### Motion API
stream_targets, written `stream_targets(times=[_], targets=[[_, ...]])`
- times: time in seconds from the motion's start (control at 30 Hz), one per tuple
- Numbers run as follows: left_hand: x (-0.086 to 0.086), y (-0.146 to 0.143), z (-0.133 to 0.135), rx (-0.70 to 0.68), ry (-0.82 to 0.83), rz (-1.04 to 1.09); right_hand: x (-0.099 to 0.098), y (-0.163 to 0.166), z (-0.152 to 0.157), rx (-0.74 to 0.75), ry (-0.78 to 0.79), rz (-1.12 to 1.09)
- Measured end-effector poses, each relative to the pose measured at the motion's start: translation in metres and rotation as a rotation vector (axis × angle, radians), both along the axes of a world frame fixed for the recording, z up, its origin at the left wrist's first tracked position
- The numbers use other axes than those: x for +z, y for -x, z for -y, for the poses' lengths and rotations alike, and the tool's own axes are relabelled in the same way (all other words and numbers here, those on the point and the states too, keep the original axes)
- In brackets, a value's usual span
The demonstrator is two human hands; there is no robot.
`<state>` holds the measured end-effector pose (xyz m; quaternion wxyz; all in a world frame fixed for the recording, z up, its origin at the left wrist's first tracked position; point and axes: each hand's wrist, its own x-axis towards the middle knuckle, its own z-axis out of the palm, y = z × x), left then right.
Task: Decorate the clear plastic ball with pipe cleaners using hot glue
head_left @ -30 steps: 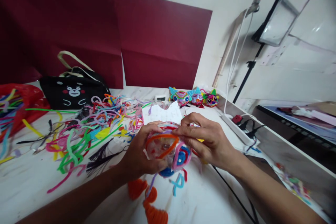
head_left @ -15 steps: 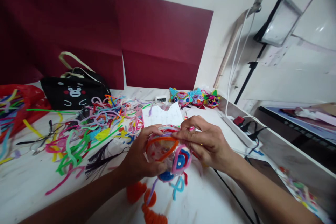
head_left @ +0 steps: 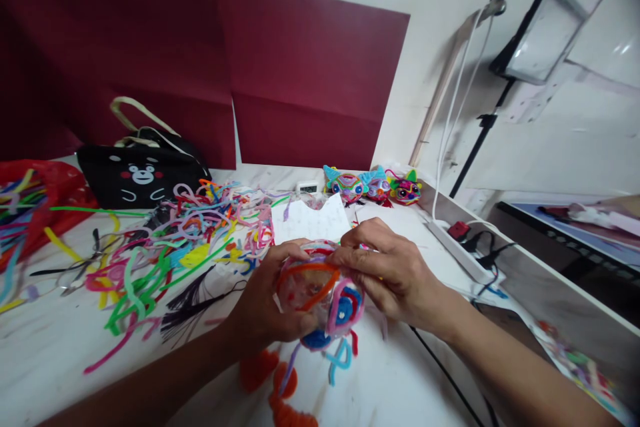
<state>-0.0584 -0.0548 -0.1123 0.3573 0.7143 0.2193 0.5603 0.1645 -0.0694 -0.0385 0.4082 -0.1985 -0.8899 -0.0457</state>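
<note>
Over the white table (head_left: 50,347) I hold a small craft figure (head_left: 320,290) made of coloured pipe cleaners on a clear shell. It has an orange loop, pink and blue curls, and orange tassels hanging below. My left hand (head_left: 263,303) wraps round its left side. My right hand (head_left: 387,270) pinches at its top right edge with closed fingers.
A heap of loose pipe cleaners (head_left: 170,240) covers the table's left half. Behind it sits a black bear-face bag (head_left: 143,173). Three finished figures (head_left: 373,187) stand at the back. A white paper (head_left: 307,217), a power strip (head_left: 457,247) and cables lie to the right.
My hands and the figure have stayed nearly in place. The right fingers have shifted slightly along the figure's top edge.
</note>
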Motion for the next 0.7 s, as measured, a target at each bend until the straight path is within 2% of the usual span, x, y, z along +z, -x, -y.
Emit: stream_targets(times=[0.33,0.57,0.7], targets=[[-0.0049,0.0003,0.0011,0.011,0.025,-0.026,-0.0002,0.0021,0.0004,-0.05,-0.066,0.057],[-0.0059,0.0001,0.002,-0.046,-0.009,0.044,0.0014,0.0021,0.0051,-0.066,-0.057,0.038],[-0.0011,-0.0007,0.0051,-0.09,0.048,0.016,0.0006,0.0022,0.0068,-0.07,-0.07,0.035]])
